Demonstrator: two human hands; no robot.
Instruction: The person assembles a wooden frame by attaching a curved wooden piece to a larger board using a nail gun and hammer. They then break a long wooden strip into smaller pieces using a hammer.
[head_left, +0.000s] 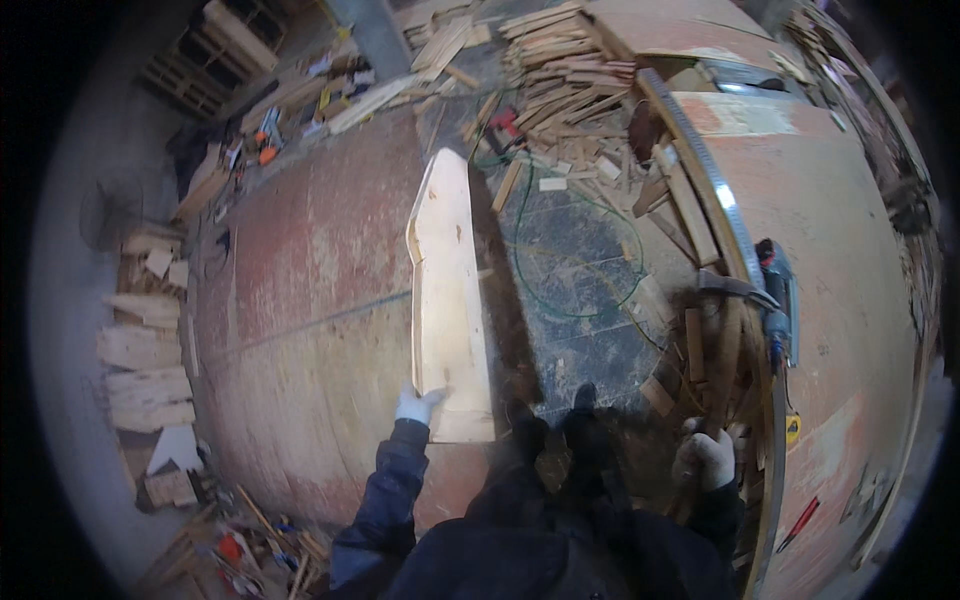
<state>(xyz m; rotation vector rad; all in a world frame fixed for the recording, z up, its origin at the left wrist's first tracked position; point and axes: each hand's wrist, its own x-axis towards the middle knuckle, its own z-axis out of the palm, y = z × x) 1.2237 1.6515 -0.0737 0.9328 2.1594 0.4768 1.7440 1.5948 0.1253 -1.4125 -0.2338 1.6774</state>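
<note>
A long pale wooden piece (452, 300), narrowing to a point at its far end, lies along the right side of a worn, reddish-brown work surface. My left hand (418, 404), in a white glove, is closed on its left edge close to the near end. On the right, my gloved right hand (705, 458) is wrapped round the handle of a claw hammer (738, 288). The hammer points away from me, its metal head beside the edge of the right-hand bench. The handle looks blurred, and part of my right hand's grip is in shadow.
The right-hand bench (830, 290) holds a blue power tool (778, 300), a yellow tape measure (793, 430) and a red-handled tool (798, 525). Wood scraps (570, 70) are heaped beyond the dark floor. A green hose (520, 260) loops there. Stacked wood pieces (148, 390) stand left.
</note>
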